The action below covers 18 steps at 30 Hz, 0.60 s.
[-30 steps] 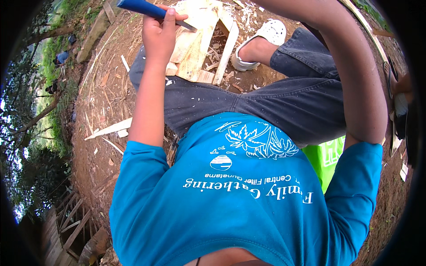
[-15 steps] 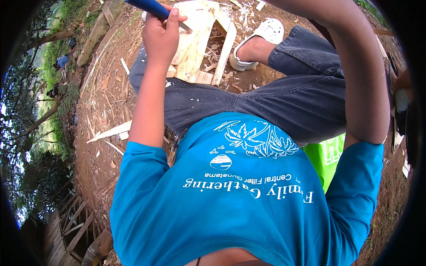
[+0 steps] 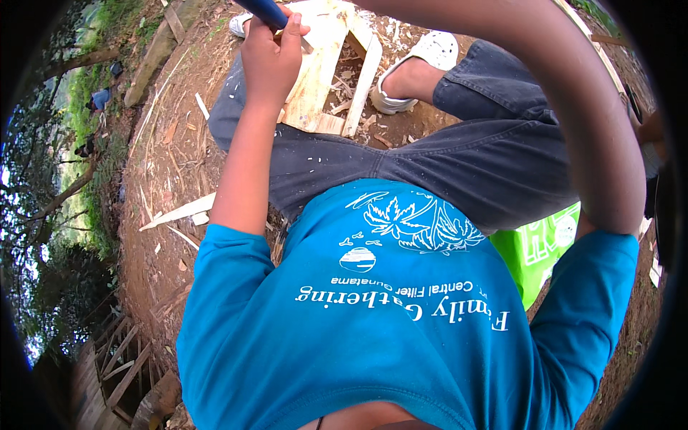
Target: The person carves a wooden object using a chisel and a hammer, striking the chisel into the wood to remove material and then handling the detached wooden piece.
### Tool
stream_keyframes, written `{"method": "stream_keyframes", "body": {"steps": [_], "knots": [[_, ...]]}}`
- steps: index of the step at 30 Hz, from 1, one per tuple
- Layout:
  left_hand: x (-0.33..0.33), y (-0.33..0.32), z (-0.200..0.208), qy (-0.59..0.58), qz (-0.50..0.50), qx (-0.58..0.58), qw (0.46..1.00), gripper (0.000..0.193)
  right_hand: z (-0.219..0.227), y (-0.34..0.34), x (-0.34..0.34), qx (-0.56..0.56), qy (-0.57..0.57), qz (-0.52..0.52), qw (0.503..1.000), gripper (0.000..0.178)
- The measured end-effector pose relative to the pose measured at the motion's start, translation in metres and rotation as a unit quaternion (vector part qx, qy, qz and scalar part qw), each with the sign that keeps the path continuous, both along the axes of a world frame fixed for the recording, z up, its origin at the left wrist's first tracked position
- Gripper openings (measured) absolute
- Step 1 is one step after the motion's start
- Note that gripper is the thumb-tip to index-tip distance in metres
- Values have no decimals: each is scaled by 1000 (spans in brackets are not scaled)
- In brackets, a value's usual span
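Observation:
My left hand is closed around a dark blue, round-handled tool at the top, left of the middle. The tool's upper part runs out of the picture, so its exact kind does not show. Just beyond and to the right of the hand lies a pale wooden workpiece of boards with an open gap at its right side, on the ground between my legs. My right arm bends up from the right and its forearm leaves at the top edge, so my right hand is out of view.
Wood shavings litter the brown soil. My foot in a white clog stands right of the boards. A bright green bag lies by my right side. Split wood lies at the left; a log lies beyond.
My left hand has shifted slightly right with the blue-handled tool. My right elbow has moved outward to the right, and that forearm now reaches farther left along the top edge.

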<state>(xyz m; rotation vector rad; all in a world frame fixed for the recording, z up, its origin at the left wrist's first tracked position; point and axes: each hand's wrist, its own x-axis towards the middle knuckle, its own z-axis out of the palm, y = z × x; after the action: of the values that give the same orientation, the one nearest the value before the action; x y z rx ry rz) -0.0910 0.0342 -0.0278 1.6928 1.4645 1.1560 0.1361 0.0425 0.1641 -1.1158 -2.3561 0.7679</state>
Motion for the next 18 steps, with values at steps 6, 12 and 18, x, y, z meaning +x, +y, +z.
{"method": "stream_keyframes", "body": {"steps": [6,12,18], "knots": [[-4,8,-6,-14,-19,16,1000,18,29,6,-5,-124,-36,-25,991,41],[-21,10,-20,-29,-12,11,999,19,3,8,1,-33,46,56,997,38],[-17,5,-18,1,-4,-28,1000,20,31,8,-34,-98,-174,0,980,33]]}}
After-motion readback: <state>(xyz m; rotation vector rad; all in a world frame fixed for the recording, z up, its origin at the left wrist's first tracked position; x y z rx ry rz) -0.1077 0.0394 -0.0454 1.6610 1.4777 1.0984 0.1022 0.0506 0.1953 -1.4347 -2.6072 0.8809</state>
